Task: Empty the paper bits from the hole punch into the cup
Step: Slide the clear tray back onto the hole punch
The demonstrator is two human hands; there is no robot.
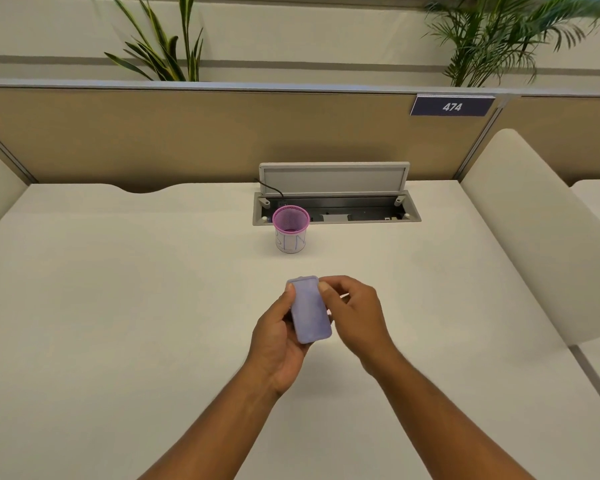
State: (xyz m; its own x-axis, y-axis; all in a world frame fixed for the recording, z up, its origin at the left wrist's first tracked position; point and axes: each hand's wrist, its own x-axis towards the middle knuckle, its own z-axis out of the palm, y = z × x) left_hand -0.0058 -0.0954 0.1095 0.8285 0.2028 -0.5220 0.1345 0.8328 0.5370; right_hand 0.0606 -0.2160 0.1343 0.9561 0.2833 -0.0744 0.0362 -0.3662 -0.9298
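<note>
A lavender hole punch (308,309) is held above the white desk (118,306), its flat underside turned up toward me. My left hand (278,337) cradles it from the left and below, thumb on its far corner. My right hand (355,315) pinches its far right edge with thumb and fingertips. A pink mesh cup (290,229) with a white paper wrap stands upright on the desk, well beyond the punch and slightly left of it. I cannot see any paper bits.
Behind the cup an open cable tray (336,211) is set into the desk, its grey lid (334,178) flipped up. A tan partition (187,133) closes the back. A white rounded divider (534,230) stands at the right.
</note>
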